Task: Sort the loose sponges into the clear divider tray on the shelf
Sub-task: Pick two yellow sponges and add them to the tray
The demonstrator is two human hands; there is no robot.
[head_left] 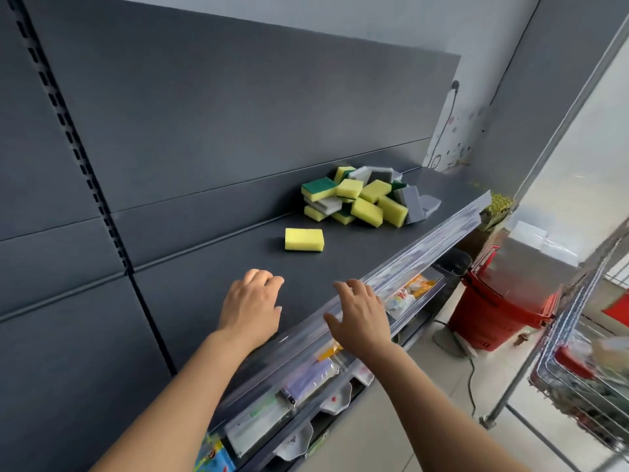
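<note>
Sponges (367,199) sit heaped on the dark shelf (211,291), a mix of yellow, green and grey. One loose yellow sponge (304,239) lies just left of the heap. Nearer than the heap, left hand (252,308) and right hand (360,315) are both relaxed, holding nothing. Right of the heap, a red basket (493,321) holds pale boxes (531,260).

On the dark grey metal shelf (211,274), one yellow foam sponge (304,239) lies left of the heaped yellow-and-grey sponge pile (364,199), apart.

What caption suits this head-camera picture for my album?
Left hand and right hand open at the shelf, lone sponge and pile beyond.
</note>
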